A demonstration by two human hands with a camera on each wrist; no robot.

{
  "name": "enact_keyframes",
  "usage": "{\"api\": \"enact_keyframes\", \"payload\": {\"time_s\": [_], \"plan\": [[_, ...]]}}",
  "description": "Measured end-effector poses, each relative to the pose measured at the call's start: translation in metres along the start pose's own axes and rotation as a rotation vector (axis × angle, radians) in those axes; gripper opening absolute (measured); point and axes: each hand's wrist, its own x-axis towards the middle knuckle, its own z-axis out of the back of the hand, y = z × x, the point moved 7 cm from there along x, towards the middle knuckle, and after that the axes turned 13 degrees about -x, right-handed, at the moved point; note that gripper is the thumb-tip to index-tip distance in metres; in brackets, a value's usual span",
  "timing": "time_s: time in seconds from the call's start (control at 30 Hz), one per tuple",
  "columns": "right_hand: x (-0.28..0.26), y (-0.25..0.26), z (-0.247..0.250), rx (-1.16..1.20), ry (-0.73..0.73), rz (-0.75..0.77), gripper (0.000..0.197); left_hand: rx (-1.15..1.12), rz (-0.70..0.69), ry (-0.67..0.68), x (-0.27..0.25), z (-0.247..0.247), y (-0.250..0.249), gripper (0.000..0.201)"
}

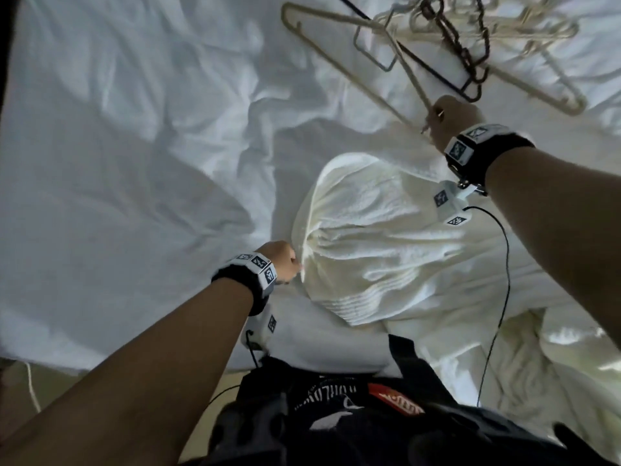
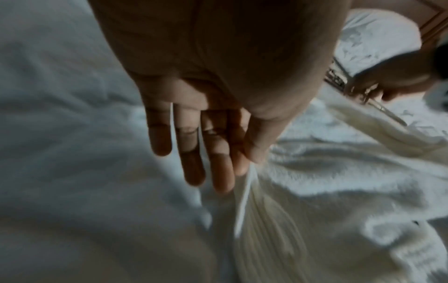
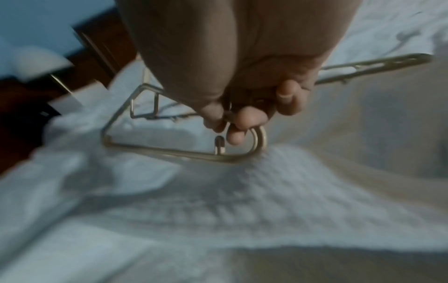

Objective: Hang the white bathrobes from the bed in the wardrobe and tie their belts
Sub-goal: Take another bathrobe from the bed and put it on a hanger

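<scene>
- Your right hand is clamped on the hook of a beige hanger; in the right wrist view the fingers curl through the hook.
- Beyond those fingers lies a tangle of more hangers, pale and dark ones crossed over each other, so the room past your grip is crowded.
- Your left hand has its fingers straight and close together; thumb and forefinger pinch a gathered fold of the white bathrobe.
- The bathrobe sits bunched on the bed, between your two hands and just nearer you than the right fingers.
- To the left of your left fingers the sheet runs wide and rumpled, with open room.
- More white cloth is heaped to the right below your right forearm.
- The near edge of the bed lies behind your left wrist, with floor showing below it.
- A dark wooden piece stands past the far edge in the right wrist view; blurred.
</scene>
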Motion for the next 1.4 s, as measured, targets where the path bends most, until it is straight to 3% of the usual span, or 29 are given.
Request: {"api": "enact_keyframes", "payload": {"time_s": [0.13, 0.23, 0.27, 0.37, 0.4, 0.53, 0.63, 0.73, 0.83, 1.03, 1.2, 1.3, 1.4], "plan": [[-0.033, 0.013, 0.067, -0.011, -0.263, 0.129, 0.024, -0.115, 0.193, -0.009, 0.008, -0.040, 0.002, 0.085], [-0.064, 0.001, 0.079, 0.012, -0.298, 0.153, 0.020, -0.423, 0.329, -0.055, 0.005, -0.056, -0.010, 0.100], [-0.077, -0.003, 0.079, 0.028, -0.296, 0.162, 0.019, -0.500, 0.355, -0.082, 0.003, -0.057, -0.013, 0.094], [-0.118, -0.022, 0.066, 0.044, -0.268, 0.160, 0.021, -0.486, 0.222, -0.097, 0.008, -0.059, -0.030, 0.030], [-0.132, -0.031, 0.058, 0.045, -0.236, 0.139, 0.020, -0.472, 0.177, -0.134, 0.007, -0.057, -0.033, 0.021], [-0.184, -0.054, 0.028, 0.064, -0.149, 0.070, 0.015, -0.540, 0.102, -0.284, -0.017, -0.043, -0.026, 0.037], [-0.217, -0.060, 0.020, 0.138, -0.150, 0.010, 0.017, -0.557, 0.071, -0.429, -0.048, -0.014, -0.005, 0.025], [-0.248, -0.042, 0.028, 0.236, -0.173, -0.001, 0.023, -0.549, -0.024, -0.652, -0.103, 0.032, 0.013, 0.027], [-0.274, -0.017, 0.050, 0.295, -0.211, 0.026, 0.025, -0.420, -0.203, -0.786, -0.178, 0.087, 0.012, 0.027], [-0.319, 0.032, 0.141, 0.289, -0.413, 0.118, 0.027, -0.118, -0.410, -1.162, -0.376, 0.221, 0.016, 0.023], [-0.371, 0.020, 0.216, 0.352, -0.598, 0.128, 0.024, 0.124, -0.583, -1.463, -0.544, 0.277, -0.014, 0.021], [-0.404, -0.008, 0.241, 0.376, -0.700, 0.119, 0.031, 0.126, -0.751, -1.507, -0.601, 0.276, -0.064, 0.021], [-0.434, -0.045, 0.256, 0.359, -0.785, 0.069, 0.038, 0.024, -0.875, -1.362, -0.601, 0.256, -0.110, 0.016]]}}
